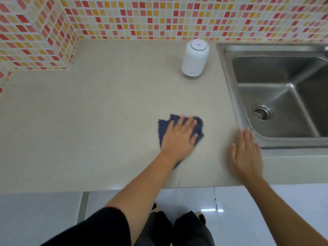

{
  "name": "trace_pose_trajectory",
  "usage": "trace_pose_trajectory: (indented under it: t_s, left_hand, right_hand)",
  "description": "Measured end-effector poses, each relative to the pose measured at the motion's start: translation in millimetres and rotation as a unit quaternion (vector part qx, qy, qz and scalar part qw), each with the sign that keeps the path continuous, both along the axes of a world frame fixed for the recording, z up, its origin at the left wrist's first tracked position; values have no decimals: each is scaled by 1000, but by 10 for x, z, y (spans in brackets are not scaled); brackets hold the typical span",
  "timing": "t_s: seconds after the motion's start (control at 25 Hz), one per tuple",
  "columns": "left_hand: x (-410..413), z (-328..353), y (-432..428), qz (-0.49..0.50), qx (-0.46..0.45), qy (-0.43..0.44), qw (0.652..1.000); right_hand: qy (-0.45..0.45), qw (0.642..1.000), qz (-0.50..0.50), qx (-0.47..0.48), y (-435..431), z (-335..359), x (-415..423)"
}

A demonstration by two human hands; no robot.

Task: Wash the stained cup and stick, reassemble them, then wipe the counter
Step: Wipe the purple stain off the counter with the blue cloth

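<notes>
The left hand (179, 137) lies flat on a dark blue cloth (199, 125), with the fingers straight and a little spread. It presses the cloth down on the counter (88, 121) and does not grasp it. The cloth is crumpled, and its edges show above the fingertips, on both sides of the hand and below the wrist. The forearm is bare, and a black sleeve (99, 226) covers the upper arm.

The right hand (245, 155) is also open. Its palm is down and its fingers are straight and close together, and it holds nothing. It rests on the counter to the right of the cloth and apart from it. The fingertips are just beside the front left corner of the sink (229, 68). The outline of this hand is a little blurred.

The counter is a smooth beige surface. The white cup (194, 59) stands upright at the back of it, near the wall and just beside the left rim of the sink, well apart from both hands. Its round top has a grey ring and a small dark slot.

The sink is of steel and has a round drain (261, 112) in its bottom. A mosaic wall (142, 16) of small red, orange and cream tiles rises behind the counter and turns a corner at the left. Below the counter edge is a glossy white floor (248, 206).
</notes>
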State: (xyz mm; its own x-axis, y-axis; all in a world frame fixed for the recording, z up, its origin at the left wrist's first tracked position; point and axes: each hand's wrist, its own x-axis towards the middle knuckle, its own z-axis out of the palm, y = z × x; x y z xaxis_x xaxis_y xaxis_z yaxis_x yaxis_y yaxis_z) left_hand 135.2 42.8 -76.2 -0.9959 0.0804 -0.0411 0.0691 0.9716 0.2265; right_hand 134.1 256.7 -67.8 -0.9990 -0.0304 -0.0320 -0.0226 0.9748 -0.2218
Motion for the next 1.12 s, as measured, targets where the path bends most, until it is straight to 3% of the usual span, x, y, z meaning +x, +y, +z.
trace_pose_trajectory:
  t_s: [0.12, 0.2, 0.36, 0.6, 0.76, 1.0, 1.12]
  left_hand:
    - [735, 63, 107, -104, 20, -34, 994]
    - [833, 30, -232, -54, 15, -11, 998]
    - [28, 54, -460, 103, 12, -2, 995]
    - [-950, 44, 358, 93, -2, -22, 995]
    - [-1312, 16, 907, 113, 7, 3, 994]
    - [-1490, 279, 1654, 205, 244, 60, 946]
    - [-1647, 629, 2127, 206, 296, 89, 928]
  right_hand:
    - [-35, 999, -3, 17, 386, 1, -185]
    - [-55, 998, 18, 24, 447, -29, -219]
    - [-48, 999, 12, 23, 398, -57, -206]
    - [-60, 997, 50, -15, 534, 0, -265]
    - [-41, 994, 23, -98, 1006, 127, -759]
    - [-35, 986, 111, -117, 1900, 531, -1897]
    - [-82, 959, 179, -202, 2015, 680, -2291]
